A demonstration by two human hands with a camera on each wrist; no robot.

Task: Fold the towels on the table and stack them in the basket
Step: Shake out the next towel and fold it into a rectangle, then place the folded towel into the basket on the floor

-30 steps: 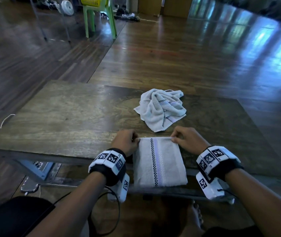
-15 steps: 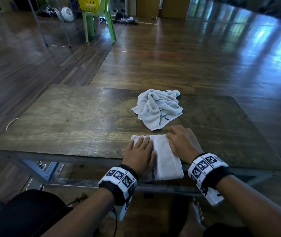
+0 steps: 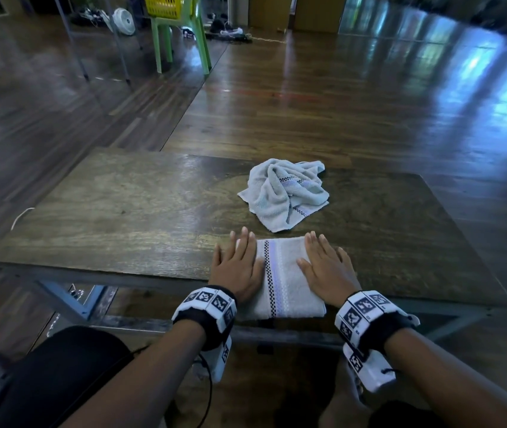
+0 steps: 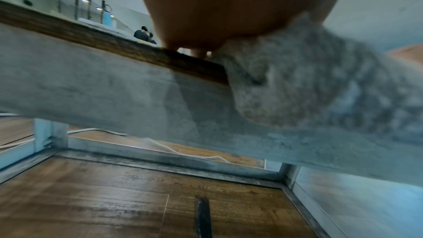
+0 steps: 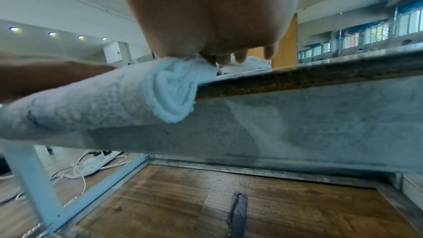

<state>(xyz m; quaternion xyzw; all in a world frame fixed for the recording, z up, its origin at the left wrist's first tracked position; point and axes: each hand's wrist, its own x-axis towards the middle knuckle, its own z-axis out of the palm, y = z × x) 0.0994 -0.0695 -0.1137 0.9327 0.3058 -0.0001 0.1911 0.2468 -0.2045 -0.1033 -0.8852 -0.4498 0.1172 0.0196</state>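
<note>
A person sits at a low, dark wooden worktop [image 3: 128, 217] with both hands laid flat on a folded towel [image 3: 283, 279]. The towel is pale grey with a checked and lilac stripe running down its length, and it lies at the near edge of the worktop, its near end hanging slightly over that edge. The left hand [image 3: 238, 265] rests palm down on the towel's left side, fingers [image 3: 243, 242] straight and close together, the fingertips reaching past the towel's far edge onto the wood. The right hand [image 3: 327, 270] rests palm down on the towel's right side, its fingers likewise straight and spread only a little. Neither hand grips anything. From the left wrist view, the heel of the left hand [image 4: 217, 12] presses the towel [image 4: 309, 82] down where it bulges over the worktop's rim. Just beyond the folded towel, near but apart from it, a second towel [image 3: 286, 193] of the same kind lies crumpled in a heap. Far behind, on the glossy wooden floor, a yellow basket [image 3: 165, 6] sits on a green plastic chair [image 3: 184, 38].
</note>
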